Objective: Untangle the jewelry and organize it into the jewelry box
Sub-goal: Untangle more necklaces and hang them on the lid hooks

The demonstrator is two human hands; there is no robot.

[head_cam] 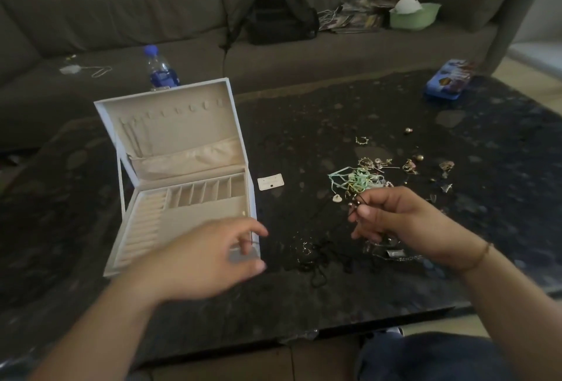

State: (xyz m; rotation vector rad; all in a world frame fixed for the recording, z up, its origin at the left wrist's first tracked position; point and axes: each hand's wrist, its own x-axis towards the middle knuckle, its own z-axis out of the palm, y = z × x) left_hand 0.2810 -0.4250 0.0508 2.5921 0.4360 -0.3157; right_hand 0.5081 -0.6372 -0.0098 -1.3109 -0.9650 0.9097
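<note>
White and open, the jewelry box (182, 179) sits on the dark table (334, 304), left of the tangled jewelry (365, 179). Right hand (395, 216) pinches a dark beaded necklace (354, 205) above the table. Left hand (206, 256) hovers over the box's near corner, fingers loosely curled; whether it holds the cord is unclear.

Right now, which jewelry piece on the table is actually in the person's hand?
The dark beaded cord, pinched by the right hand; the ribbon tangle and other pieces lie untouched on the table.
</note>
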